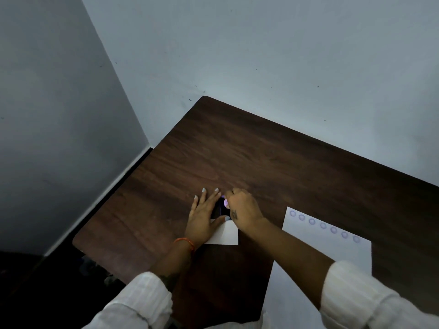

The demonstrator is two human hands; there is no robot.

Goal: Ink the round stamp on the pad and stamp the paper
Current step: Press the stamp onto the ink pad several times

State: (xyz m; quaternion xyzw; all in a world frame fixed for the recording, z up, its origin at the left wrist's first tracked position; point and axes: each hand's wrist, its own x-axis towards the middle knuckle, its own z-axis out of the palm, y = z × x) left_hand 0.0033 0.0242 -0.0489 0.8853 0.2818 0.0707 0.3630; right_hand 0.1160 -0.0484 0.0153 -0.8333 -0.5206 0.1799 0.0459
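Note:
My right hand [242, 210] is closed around the round stamp [226, 203], of which only a purple bit shows, and holds it down on the dark ink pad [218, 210]. My left hand [205, 217] lies flat with fingers spread, touching the pad's left side. The white paper [332, 248] lies to the right on the table, with a row of several round purple stamp marks [323, 225] along its far edge.
A small white slip [225, 235] lies under the pad, near my left wrist. The dark wooden table [261, 157] stands in a corner between grey walls. Its left edge drops off to a dark floor.

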